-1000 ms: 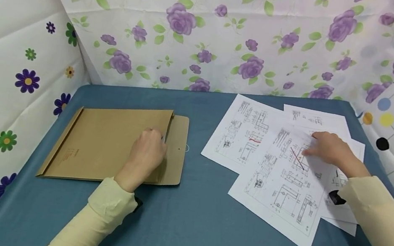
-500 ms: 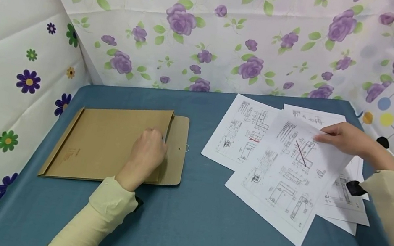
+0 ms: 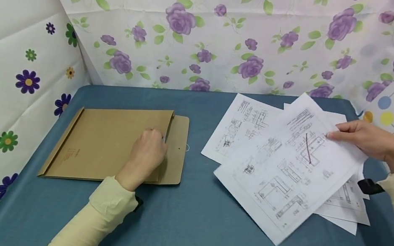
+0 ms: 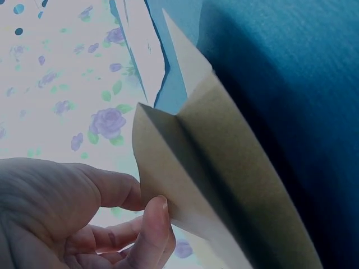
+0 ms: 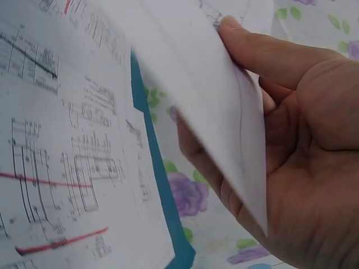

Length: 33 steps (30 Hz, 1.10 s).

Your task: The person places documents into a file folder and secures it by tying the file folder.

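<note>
A brown cardboard document envelope (image 3: 110, 140) lies flat at the left of the table, its flap (image 3: 177, 149) folded out to the right. My left hand (image 3: 146, 153) pinches the envelope's mouth edge between thumb and fingers, and the left wrist view shows the opening (image 4: 190, 140) spread apart. Farther right, my right hand (image 3: 366, 138) holds a printed sheet (image 3: 277, 173) by its right edge, thumb on top. That sheet bears line drawings and a dark red stroke; it is lifted and tilted. In the right wrist view the fingers (image 5: 196, 143) lie behind the paper.
Under the raised sheet are several more drawing sheets, one to the left (image 3: 230, 128) and others to the right (image 3: 346, 207). A blue cloth (image 3: 195, 233) covers the table. Flowered sheeting (image 3: 211, 27) hangs behind, with more at both sides.
My right hand has gone from resting over the papers to gripping the top sheet, lifting it and turning it. The left hand and envelope have stayed put.
</note>
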Tool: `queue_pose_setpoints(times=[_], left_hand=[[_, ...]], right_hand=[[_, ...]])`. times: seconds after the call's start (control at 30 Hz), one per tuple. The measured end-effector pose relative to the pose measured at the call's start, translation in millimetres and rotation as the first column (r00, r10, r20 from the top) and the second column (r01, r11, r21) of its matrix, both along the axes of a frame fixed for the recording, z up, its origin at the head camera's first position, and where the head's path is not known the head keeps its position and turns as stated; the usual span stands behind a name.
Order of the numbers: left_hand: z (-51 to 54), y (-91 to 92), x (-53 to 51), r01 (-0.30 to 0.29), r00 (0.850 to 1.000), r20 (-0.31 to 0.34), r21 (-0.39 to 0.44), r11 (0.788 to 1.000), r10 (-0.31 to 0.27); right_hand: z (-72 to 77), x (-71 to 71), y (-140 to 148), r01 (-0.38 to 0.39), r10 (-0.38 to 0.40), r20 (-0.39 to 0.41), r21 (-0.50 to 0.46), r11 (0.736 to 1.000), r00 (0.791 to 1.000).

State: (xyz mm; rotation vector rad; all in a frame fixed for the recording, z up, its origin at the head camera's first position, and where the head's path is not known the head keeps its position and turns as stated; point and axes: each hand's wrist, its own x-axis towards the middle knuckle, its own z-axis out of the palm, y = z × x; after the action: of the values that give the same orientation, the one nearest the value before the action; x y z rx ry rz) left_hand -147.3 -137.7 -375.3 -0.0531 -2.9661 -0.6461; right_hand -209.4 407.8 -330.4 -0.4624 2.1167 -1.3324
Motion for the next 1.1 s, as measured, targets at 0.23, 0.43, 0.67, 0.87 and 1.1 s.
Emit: queue_pose_setpoints(times=[0.23, 0.43, 0.67, 0.87, 1.1], left_hand=[[1.4, 0.6, 0.3, -0.005, 1.000, 0.003, -0.002, 1.000, 0.005], [2.0, 1.0, 0.0, -0.005, 1.000, -0.006, -0.008, 1.000, 0.004], [3.6, 0.9, 0.0, -0.009, 1.000, -0.002, -0.012, 1.000, 0.009], [3.8, -0.1, -0.3, -0.009, 1.000, 0.005, -0.018, 1.000, 0.010], [4.6, -0.5, -1.3, -0.009, 1.000, 0.016, -0.013, 1.000, 0.010]], right_hand=[[-8.1, -0.4, -6, 0.052, -0.015, 0.138, -0.269, 0.962, 0.990], [-19.6, 3.7, -25, 0.172, -0.087, 0.251, -0.337, 0.926, 0.964], [-30.8, 5.1, -49, 0.230, -0.110, 0.326, -0.357, 0.905, 0.939], [-37.2, 9.3, -72, 0.301, -0.207, 0.325, -0.275, 0.913, 0.923], [-45.1, 10.4, -93, 0.333, -0.269, 0.312, -0.175, 0.926, 0.911]])
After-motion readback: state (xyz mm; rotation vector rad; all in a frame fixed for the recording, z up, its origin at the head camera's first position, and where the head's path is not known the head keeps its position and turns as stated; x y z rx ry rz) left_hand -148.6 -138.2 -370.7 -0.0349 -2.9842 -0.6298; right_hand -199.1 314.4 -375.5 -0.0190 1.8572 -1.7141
